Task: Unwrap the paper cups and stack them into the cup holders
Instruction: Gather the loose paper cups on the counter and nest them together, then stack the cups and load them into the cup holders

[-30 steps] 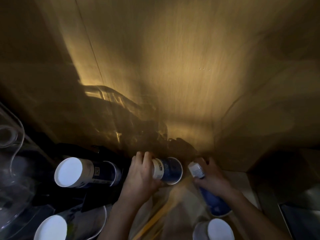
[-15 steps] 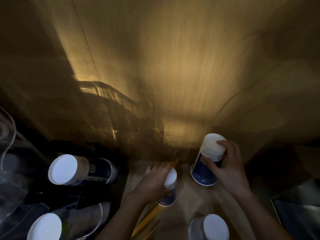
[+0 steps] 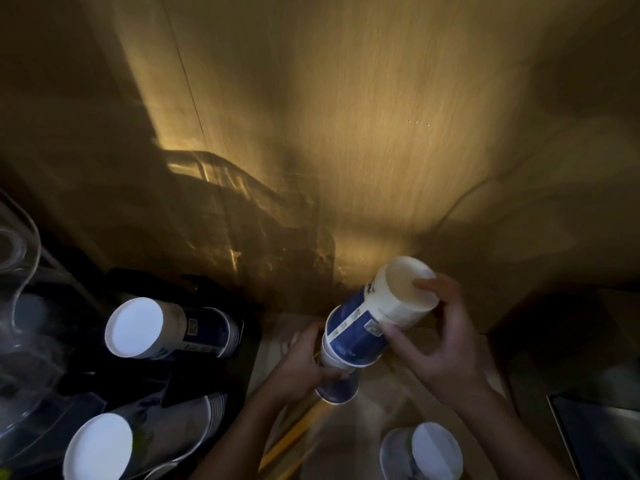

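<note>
My right hand (image 3: 436, 344) grips a stack of blue-and-white paper cups (image 3: 377, 315), upside down and tilted, its white base up toward the wall. Its open end sits over a second, smaller stack of cups (image 3: 337, 388) that my left hand (image 3: 301, 365) holds from the left. To the left, a black cup holder (image 3: 162, 386) carries two stacks lying with white bases toward me: a blue-printed stack (image 3: 166, 329) and a paler stack (image 3: 138, 441).
A wood-panelled wall (image 3: 346, 133) rises close behind the counter. Another upside-down cup stack (image 3: 429, 452) stands near the bottom edge. A clear plastic container (image 3: 17, 306) is at the far left. A dark metal surface (image 3: 602, 431) lies at the lower right.
My right hand has lifted its cup stack up from low on the counter and tilted it over the stack in my left hand, so the two now meet.
</note>
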Demonstrator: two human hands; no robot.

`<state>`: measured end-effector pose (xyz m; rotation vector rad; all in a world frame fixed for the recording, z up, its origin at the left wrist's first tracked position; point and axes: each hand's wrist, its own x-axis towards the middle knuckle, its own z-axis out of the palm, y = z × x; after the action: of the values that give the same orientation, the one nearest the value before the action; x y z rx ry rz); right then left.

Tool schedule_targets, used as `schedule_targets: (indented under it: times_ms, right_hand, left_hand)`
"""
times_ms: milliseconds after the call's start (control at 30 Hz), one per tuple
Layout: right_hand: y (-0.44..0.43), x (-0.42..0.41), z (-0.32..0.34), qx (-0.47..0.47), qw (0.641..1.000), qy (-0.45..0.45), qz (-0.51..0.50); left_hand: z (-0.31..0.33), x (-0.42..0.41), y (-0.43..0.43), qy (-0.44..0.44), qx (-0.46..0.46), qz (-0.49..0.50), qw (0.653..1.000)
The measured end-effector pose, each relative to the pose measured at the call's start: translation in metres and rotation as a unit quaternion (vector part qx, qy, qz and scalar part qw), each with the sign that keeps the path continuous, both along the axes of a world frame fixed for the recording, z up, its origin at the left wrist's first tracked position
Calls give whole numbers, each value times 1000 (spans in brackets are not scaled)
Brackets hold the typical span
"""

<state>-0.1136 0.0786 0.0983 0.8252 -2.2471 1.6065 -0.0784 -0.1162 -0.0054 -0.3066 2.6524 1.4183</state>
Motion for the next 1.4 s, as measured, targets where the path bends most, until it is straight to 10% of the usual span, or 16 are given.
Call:
schedule_targets:
  times_ms: [500, 1100, 1300, 1400]
  right_hand:
    - [-16, -10, -87, 289, 955, -7, 62]
    - [-27, -13, -31, 489, 870, 2, 59]
    - [-37, 43, -10, 259, 960, -82, 68]
    - [-40, 73, -34, 243, 944, -199, 100]
  left_hand:
    - [-5, -4, 7, -40, 34, -31, 998]
    - [48, 16, -6, -102, -68, -110, 986]
    - [69, 72, -23, -58, -106, -16, 993]
    - [63, 104, -26, -59, -53, 17, 997]
